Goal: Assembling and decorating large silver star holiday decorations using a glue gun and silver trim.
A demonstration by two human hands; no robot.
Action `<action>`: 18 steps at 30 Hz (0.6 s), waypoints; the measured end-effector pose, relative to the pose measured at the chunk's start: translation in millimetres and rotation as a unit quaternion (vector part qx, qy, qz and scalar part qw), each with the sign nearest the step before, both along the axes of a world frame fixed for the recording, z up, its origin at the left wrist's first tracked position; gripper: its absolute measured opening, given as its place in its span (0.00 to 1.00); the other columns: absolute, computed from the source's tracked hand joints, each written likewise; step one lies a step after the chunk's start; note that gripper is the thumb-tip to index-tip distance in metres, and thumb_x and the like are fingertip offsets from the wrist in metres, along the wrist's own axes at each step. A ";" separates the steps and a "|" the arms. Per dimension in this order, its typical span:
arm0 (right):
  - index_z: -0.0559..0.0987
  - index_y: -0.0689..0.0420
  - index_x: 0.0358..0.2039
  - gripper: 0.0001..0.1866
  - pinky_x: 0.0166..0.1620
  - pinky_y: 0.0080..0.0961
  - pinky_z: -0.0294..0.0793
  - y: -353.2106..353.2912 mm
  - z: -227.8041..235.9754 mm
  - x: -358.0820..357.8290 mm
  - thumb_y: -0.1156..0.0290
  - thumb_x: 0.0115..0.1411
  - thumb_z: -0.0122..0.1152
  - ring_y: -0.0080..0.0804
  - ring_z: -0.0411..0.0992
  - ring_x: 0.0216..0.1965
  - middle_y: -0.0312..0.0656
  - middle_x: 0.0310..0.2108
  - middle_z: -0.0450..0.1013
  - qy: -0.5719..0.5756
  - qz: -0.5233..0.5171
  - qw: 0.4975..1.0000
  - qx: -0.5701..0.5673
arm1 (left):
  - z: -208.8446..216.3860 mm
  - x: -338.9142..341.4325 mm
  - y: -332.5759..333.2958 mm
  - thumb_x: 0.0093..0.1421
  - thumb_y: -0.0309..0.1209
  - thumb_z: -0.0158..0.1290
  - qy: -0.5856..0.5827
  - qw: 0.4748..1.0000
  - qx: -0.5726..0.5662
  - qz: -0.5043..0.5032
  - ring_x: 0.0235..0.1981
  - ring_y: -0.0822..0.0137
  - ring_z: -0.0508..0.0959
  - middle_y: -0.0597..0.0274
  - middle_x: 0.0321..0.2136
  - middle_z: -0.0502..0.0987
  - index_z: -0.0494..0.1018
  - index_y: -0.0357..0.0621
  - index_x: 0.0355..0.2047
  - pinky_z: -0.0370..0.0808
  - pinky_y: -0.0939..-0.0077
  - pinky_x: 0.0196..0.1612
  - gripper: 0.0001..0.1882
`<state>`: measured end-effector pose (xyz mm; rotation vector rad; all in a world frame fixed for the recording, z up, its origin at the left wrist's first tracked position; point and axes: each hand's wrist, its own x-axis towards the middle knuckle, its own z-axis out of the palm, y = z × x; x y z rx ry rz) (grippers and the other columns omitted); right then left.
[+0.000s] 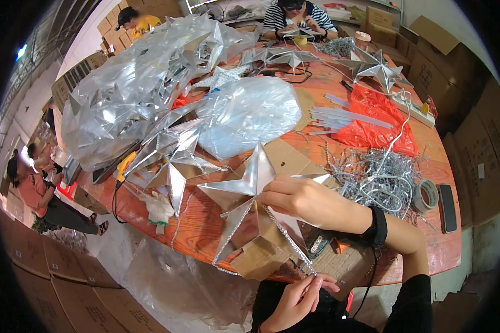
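A shiny silver star lies on cardboard at the table's near edge. Thin rhinestone chain runs along ridges on its two near points. My left hand pinches this chain at the tip of the near right point. Over the star's middle, my right hand is closed, its fingertips at the chain's upper end; the palm side is hidden. A tool with an orange part lies partly under my right forearm. Left of this star are more silver stars, one tipped toward the near edge.
Large clear bags of stars fill the far left. A pale plastic bag, red bag, glue sticks, tangled silver chain, tape roll and phone lie around. A person works across the table.
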<state>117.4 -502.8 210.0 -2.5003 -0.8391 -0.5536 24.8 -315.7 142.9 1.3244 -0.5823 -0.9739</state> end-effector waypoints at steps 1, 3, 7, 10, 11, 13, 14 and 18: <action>0.70 0.63 0.33 0.14 0.39 0.30 0.72 1.0 0.0 1.0 0.75 0.43 0.56 0.41 0.69 0.36 0.44 0.30 0.67 -0.002 0.004 1.000 0.000 | -0.5 0.0 -0.2 0.68 0.29 0.32 0.001 1.000 -0.001 0.003 0.14 0.83 0.64 0.54 0.34 0.78 0.68 0.30 0.40 0.62 0.90 0.20 0.16; 0.70 0.63 0.32 0.14 0.39 0.30 0.72 2.3 -0.5 2.3 0.75 0.43 0.56 0.40 0.69 0.36 0.44 0.30 0.67 -0.003 0.009 1.000 0.000 | -1.3 0.3 -0.9 0.68 0.29 0.32 0.007 1.000 0.000 0.006 0.14 0.83 0.64 0.54 0.34 0.78 0.68 0.30 0.41 0.62 0.90 0.20 0.16; 0.69 0.63 0.31 0.13 0.39 0.30 0.72 4.7 -0.1 3.7 0.75 0.42 0.56 0.40 0.68 0.36 0.44 0.29 0.66 -0.008 0.014 1.000 0.000 | -1.0 -1.0 -1.2 0.68 0.29 0.32 0.016 1.000 0.006 0.009 0.14 0.82 0.64 0.55 0.35 0.78 0.68 0.30 0.42 0.62 0.90 0.20 0.17; 0.69 0.63 0.31 0.13 0.39 0.30 0.72 3.4 1.5 1.8 0.75 0.42 0.56 0.40 0.68 0.36 0.44 0.29 0.66 -0.005 0.009 1.000 -0.003 | -2.2 -0.9 -3.2 0.68 0.30 0.31 0.019 1.000 0.007 0.004 0.14 0.82 0.64 0.55 0.35 0.78 0.68 0.30 0.43 0.62 0.90 0.20 0.17; 0.69 0.63 0.31 0.13 0.39 0.31 0.72 3.4 2.1 1.3 0.75 0.42 0.56 0.40 0.68 0.36 0.44 0.29 0.66 -0.003 0.008 1.000 -0.004 | -2.5 -0.8 -4.3 0.68 0.30 0.31 0.020 1.000 0.009 0.005 0.14 0.82 0.64 0.55 0.35 0.78 0.67 0.30 0.43 0.62 0.90 0.20 0.17; 0.69 0.63 0.31 0.14 0.39 0.31 0.72 3.8 2.0 1.2 0.75 0.42 0.56 0.40 0.68 0.36 0.44 0.29 0.65 0.000 0.011 1.000 0.001 | -2.8 -0.5 -4.0 0.68 0.30 0.31 0.015 1.000 0.016 0.006 0.14 0.82 0.64 0.55 0.35 0.78 0.67 0.30 0.43 0.62 0.90 0.20 0.17; 0.69 0.63 0.31 0.14 0.39 0.31 0.72 4.3 1.5 1.6 0.75 0.42 0.57 0.41 0.68 0.36 0.44 0.29 0.65 0.001 0.013 1.000 0.005 | -2.8 -0.4 -3.6 0.68 0.30 0.31 0.012 1.000 0.021 0.007 0.14 0.82 0.64 0.55 0.35 0.78 0.67 0.31 0.43 0.62 0.90 0.20 0.17; 0.69 0.64 0.31 0.14 0.39 0.31 0.72 0.8 3.7 -1.5 0.76 0.42 0.57 0.41 0.68 0.36 0.44 0.29 0.65 -0.001 0.004 1.000 -0.003 | 0.4 0.2 -6.7 0.68 0.30 0.31 0.020 1.000 0.010 -0.004 0.14 0.82 0.64 0.54 0.35 0.78 0.67 0.29 0.42 0.63 0.90 0.20 0.17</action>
